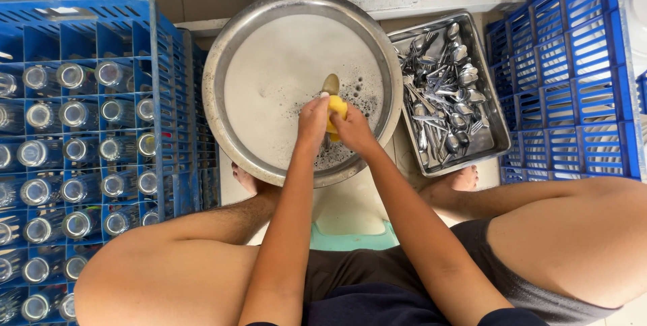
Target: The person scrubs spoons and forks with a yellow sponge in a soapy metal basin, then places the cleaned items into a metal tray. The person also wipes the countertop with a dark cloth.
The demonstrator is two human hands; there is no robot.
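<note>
Spoon (pixel 330 84) sits over the middle of the big round metal basin (pixel 222 63) of soapy water, bowl end pointing far; left hand (pixel 313 122) pinches its handle so it stays put while right hand (pixel 353 130) is clamped on a yellow sponge (pixel 337 107) pressed against it. Steel tray of cutlery (pixel 495 134) lies just right of the basin within reach, blue crate of glasses (pixel 87 9) stands left, another blue crate (pixel 573 83) far right.

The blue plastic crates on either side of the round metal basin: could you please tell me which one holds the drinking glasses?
The blue plastic crate on the person's left holds them: clear glasses fill its compartments. The right-hand crate shows none.
</note>
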